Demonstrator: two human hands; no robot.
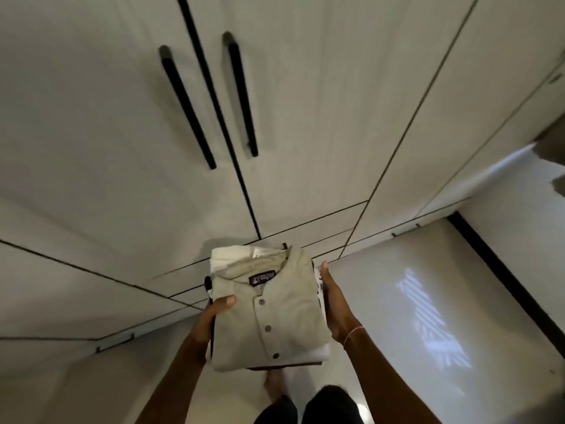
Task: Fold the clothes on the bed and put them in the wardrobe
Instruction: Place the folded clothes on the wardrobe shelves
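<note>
I hold a stack of folded clothes [275, 316] in front of me, a beige buttoned shirt on top with white and dark garments under it. My left hand [214, 313] grips the stack's left edge, thumb curled over the beige shirt. My right hand [334, 304] presses flat against the right side, fingers straight. The white wardrobe [305, 133] stands right ahead with its doors closed. The bed is out of view.
Two long black handles [211, 102] run down the wardrobe's middle doors, and drawer fronts [122, 316] sit low along its base. A pale tiled floor [428, 301] with a striped light patch lies to the right. My legs and a foot show below the stack.
</note>
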